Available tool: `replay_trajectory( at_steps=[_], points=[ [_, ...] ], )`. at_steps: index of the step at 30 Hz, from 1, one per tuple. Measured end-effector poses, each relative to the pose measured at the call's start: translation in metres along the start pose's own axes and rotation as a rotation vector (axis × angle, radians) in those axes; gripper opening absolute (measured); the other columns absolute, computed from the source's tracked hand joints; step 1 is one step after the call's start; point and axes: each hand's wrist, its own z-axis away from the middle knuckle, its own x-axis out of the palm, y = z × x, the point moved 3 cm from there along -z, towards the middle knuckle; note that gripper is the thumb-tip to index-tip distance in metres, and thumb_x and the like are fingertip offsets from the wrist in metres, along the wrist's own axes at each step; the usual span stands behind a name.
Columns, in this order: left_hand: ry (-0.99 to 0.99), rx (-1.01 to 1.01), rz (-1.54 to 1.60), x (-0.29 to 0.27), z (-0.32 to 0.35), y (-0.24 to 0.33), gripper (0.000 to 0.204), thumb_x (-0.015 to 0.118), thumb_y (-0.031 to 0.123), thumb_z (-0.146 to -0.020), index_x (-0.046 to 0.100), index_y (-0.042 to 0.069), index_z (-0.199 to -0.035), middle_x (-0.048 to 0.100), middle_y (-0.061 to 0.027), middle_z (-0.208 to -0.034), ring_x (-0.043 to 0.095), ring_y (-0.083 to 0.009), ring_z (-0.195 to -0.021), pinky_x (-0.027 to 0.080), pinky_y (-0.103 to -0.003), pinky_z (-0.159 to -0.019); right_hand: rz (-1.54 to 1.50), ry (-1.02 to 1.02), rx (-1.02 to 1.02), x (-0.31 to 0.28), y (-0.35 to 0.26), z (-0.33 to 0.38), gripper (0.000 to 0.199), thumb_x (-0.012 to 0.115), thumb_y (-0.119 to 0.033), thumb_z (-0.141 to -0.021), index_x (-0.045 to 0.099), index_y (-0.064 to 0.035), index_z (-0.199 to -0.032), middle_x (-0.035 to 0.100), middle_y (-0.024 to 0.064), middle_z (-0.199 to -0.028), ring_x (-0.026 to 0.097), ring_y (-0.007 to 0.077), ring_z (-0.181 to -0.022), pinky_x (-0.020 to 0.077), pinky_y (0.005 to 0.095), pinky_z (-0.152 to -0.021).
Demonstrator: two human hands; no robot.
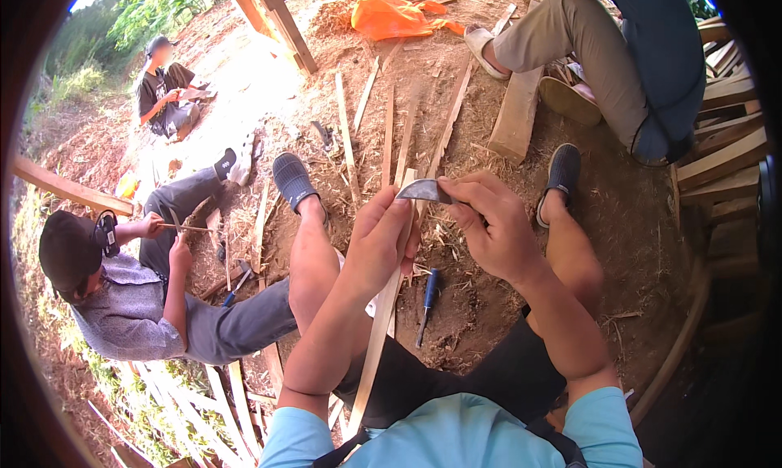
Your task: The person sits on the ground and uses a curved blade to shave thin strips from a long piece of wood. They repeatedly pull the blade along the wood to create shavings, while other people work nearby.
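My left hand (376, 241) is closed around a long, thin wooden strip (378, 342), which runs from my lap up between my knees. My right hand (495, 228) grips a short curved knife (423, 190). Its grey blade lies across the strip near the upper end, and my left thumb is close to the blade's tip. The knife's handle is hidden inside my right fingers. On the dirt below my hands lies a thin tool with a blue handle (430, 290), touched by neither hand.
Several wooden strips (346, 134) lie ahead on the dirt among shavings. A thick wooden block (515, 122) and an orange plastic sheet (389, 16) are farther off. A co-worker (130, 305) sits at left holding a stick and blade; another person (652, 69) sits at right beside stacked wood (725, 158).
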Motion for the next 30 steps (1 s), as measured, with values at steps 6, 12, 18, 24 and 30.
replay_trajectory(
  at_steps=[6, 12, 18, 24, 30],
  points=[
    [-0.003, 0.023, -0.023, -0.004, -0.001, -0.002, 0.023, 0.039, 0.025, -0.099, 0.048, 0.005, -0.093, 0.048, -0.0047, -0.055, 0.042, -0.0113, -0.036, 0.033, -0.022, -0.033, -0.061, -0.022, -0.072, 0.004, 0.001, -0.001, 0.023, 0.062, 0.001, -0.083, 0.065, -0.0014, -0.106, 0.057, 0.0113, -0.081, 0.059, 0.0228, -0.066, 0.0468, 0.0319, -0.058],
    [-0.034, 0.005, -0.088, 0.011, 0.007, 0.002, 0.025, 0.038, 0.028, -0.1, 0.046, 0.006, -0.089, 0.047, -0.0024, -0.052, 0.043, -0.0103, -0.036, 0.033, -0.022, -0.032, 0.054, 0.098, -0.077, -0.003, 0.003, -0.005, 0.02, 0.061, -0.003, -0.086, 0.065, -0.0013, -0.105, 0.059, 0.0115, -0.083, 0.059, 0.0227, -0.067, 0.0471, 0.0324, -0.059],
    [-0.133, 0.012, -0.131, 0.033, 0.018, -0.01, 0.028, 0.041, 0.029, -0.1, 0.046, 0.007, -0.083, 0.046, -0.0007, -0.052, 0.044, -0.0086, -0.038, 0.035, -0.02, -0.034, 0.251, 0.436, 0.03, -0.048, 0.04, -0.026, 0.021, 0.056, -0.011, -0.094, 0.063, -0.0017, -0.111, 0.061, 0.0073, -0.091, 0.057, 0.0104, -0.074, 0.0439, 0.0244, -0.061],
    [0.006, 0.018, -0.009, -0.001, 0.003, 0.007, 0.027, 0.04, 0.027, -0.1, 0.048, 0.006, -0.084, 0.045, -0.0024, -0.052, 0.041, -0.0096, -0.038, 0.032, -0.022, -0.033, -0.012, 0.061, -0.027, -0.018, 0.01, 0.002, 0.024, 0.063, -0.001, -0.084, 0.065, -0.0018, -0.107, 0.06, 0.011, -0.085, 0.059, 0.0208, -0.068, 0.0473, 0.0304, -0.061],
    [0.108, 0.004, -0.059, -0.001, 0.005, 0.008, 0.027, 0.04, 0.029, -0.098, 0.05, 0.007, -0.085, 0.042, -0.0038, -0.05, 0.034, -0.0113, -0.033, 0.028, -0.023, -0.031, -0.024, -0.022, -0.06, -0.006, 0.0, 0.005, 0.024, 0.062, 0.002, -0.083, 0.066, -0.0017, -0.106, 0.059, 0.0111, -0.086, 0.059, 0.0217, -0.067, 0.0477, 0.0305, -0.06]
  ],
)
